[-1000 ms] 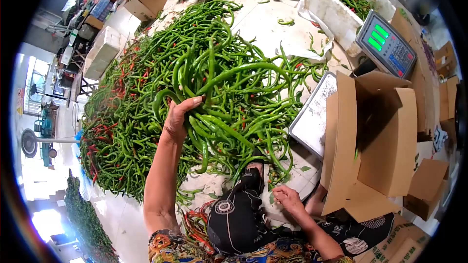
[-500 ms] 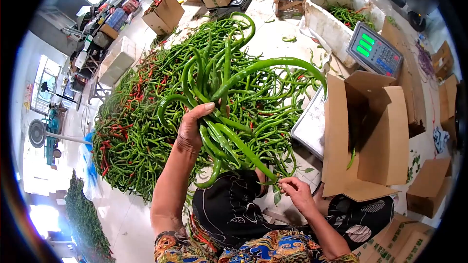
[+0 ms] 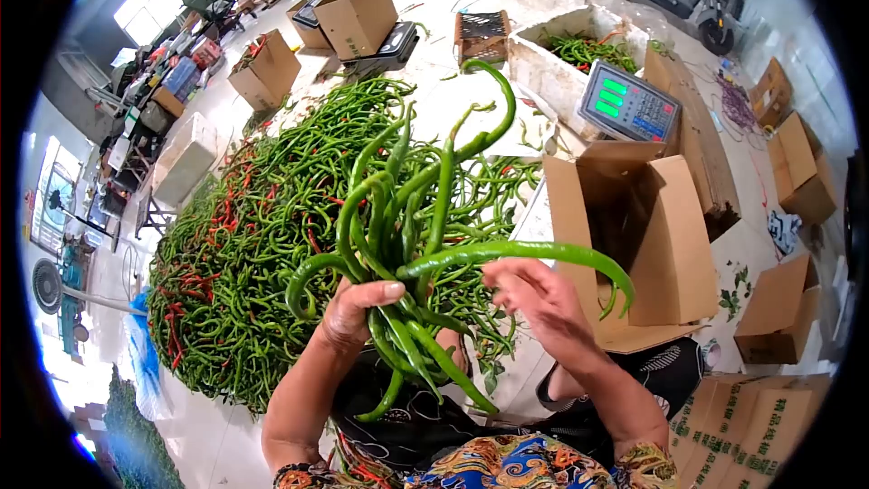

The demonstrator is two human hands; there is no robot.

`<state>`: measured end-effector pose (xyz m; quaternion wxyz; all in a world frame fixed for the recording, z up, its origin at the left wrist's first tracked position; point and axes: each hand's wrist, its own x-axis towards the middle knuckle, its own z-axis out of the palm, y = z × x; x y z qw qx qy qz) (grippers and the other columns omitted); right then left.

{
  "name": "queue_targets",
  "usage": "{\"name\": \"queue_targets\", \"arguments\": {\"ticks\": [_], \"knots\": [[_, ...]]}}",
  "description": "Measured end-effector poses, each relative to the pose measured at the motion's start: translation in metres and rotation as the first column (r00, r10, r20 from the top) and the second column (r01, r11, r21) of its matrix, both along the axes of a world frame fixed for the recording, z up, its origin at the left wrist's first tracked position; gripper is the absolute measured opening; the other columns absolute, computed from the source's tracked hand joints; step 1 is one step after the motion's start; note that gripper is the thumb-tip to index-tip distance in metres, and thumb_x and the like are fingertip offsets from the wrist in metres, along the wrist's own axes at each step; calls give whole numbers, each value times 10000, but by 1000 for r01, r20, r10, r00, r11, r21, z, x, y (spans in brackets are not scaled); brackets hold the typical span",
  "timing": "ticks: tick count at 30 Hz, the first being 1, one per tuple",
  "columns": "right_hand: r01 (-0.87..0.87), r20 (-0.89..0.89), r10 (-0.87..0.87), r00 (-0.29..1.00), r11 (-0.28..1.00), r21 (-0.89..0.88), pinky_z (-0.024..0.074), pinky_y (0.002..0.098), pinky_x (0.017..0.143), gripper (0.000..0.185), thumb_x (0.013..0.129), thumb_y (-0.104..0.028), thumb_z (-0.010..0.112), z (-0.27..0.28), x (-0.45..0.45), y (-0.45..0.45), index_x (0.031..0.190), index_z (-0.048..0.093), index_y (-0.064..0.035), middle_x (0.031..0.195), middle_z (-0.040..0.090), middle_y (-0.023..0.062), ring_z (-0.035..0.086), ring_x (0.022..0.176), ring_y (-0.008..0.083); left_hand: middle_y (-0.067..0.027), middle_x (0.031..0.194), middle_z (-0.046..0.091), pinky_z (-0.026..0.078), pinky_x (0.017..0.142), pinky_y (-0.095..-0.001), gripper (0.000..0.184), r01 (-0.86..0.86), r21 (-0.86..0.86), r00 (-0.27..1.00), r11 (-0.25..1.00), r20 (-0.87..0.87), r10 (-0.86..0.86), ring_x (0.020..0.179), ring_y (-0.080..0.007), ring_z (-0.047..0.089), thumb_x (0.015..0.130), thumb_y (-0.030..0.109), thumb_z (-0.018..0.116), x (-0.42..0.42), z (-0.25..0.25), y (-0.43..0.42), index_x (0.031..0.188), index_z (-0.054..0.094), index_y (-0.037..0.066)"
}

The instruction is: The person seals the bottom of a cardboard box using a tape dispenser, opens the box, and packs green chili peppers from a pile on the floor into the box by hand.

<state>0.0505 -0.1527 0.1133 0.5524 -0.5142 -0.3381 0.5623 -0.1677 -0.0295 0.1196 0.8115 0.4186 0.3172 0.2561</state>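
My left hand (image 3: 362, 308) is closed round a bunch of long green chili peppers (image 3: 412, 217), the thumb lying across them. Curved ends of the bunch stick out above and below the fist. One long chili pepper (image 3: 561, 254) points out to the right. Just under it is my right hand (image 3: 543, 303), slightly blurred, its fingers loosely bent and apart with nothing seen in them. Behind the bunch lies a large heap of green and red chili peppers (image 3: 235, 281) on the floor.
An open cardboard box (image 3: 683, 244) stands at the right on a scale with a lit display (image 3: 629, 100). Behind it is a white foam box (image 3: 534, 68) holding more peppers. Other cartons (image 3: 267, 72) stand around the heap. Flattened printed cardboard (image 3: 751, 426) lies at lower right.
My right hand has risen from below the bunch to beside the long pepper. The bunch in my left hand sits lower in view, and the whole view has shifted.
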Motion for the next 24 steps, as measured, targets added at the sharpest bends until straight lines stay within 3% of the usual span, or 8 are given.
{"name": "queue_targets", "arguments": {"ticks": [3, 7, 9, 11, 13, 17, 20, 24], "knots": [[27, -33, -18, 999, 951, 308, 425, 222, 651, 215, 942, -169, 607, -18, -21, 28, 1085, 611, -9, 870, 573, -8, 504, 759, 66, -144, 1198, 574, 476, 951, -381, 790, 77, -48, 997, 996, 28, -76, 1045, -248, 586, 657, 157, 691, 7, -5, -10, 1368, 386, -4], [-122, -14, 130, 991, 959, 256, 415, 183, 624, 174, 941, -122, 561, -3, -19, 38, 1086, 611, -40, 857, 573, -15, 495, 734, 45, -134, 1204, 582, 509, 907, -388, 728, 14, -98, 1000, 995, 19, -12, 1038, -242, 587, 677, 159, 677, 9, -3, -15, 1346, 434, 4], [32, -72, -27, 997, 998, 57, 416, 168, 599, 155, 947, -85, 512, 6, -14, 38, 1077, 584, -39, 872, 587, 1, 504, 711, 44, -131, 1027, 651, 545, 820, -382, 589, -101, -50, 993, 994, 51, 104, 877, -237, 636, 715, 178, 672, 4, -16, -12, 1251, 507, -3], [181, -110, -170, 979, 979, 91, 440, 191, 543, 112, 979, -101, 459, -16, 13, 44, 1044, 538, -53, 863, 623, 65, 539, 651, 65, -124, 954, 665, 550, 802, -375, 487, -246, -118, 968, 962, 27, 251, 846, -226, 642, 740, 185, 667, 1, -15, -6, 1169, 561, -20], [386, -433, -310, 846, 917, 99, 446, 206, 542, 138, 1001, -167, 466, -17, 25, 57, 1057, 527, -57, 896, 649, 91, 549, 646, 65, -96, 876, 639, 539, 764, -354, 405, -326, -42, 945, 945, 20, 327, 791, -223, 625, 774, 235, 651, -5, -20, 6, 1074, 591, -31], [435, -278, -381, 882, 886, 163, 444, 199, 566, 153, 1003, -200, 487, -36, 43, 50, 1022, 538, -57, 958, 647, 99, 543, 663, 64, -84, 844, 632, 543, 734, -293, 326, -451, -256, 841, 855, 198, 503, 754, -178, 615, 808, 145, 644, -28, -40, 36, 1067, 584, -43], [511, -99, -502, 859, 852, 115, 450, 221, 583, 157, 1004, -216, 479, -38, 45, 49, 991, 534, -69, 889, 628, 49, 528, 659, 62, -73, 824, 636, 544, 731, -325, 284, -558, -210, 782, 803, 189, 593, 748, -189, 613, 813, 158, 640, -38, -47, 47, 1028, 600, -22], [483, -267, -418, 868, 837, 259, 428, 197, 593, 99, 983, -145, 527, -6, 35, 51, 930, 558, -67, 894, 631, 64, 530, 685, 70, -76, 802, 654, 566, 720, -406, 164, -548, -183, 796, 816, 187, 576, 716, -234, 641, 828, 159, 642, -38, -54, 52, 910, 620, 18]]}}
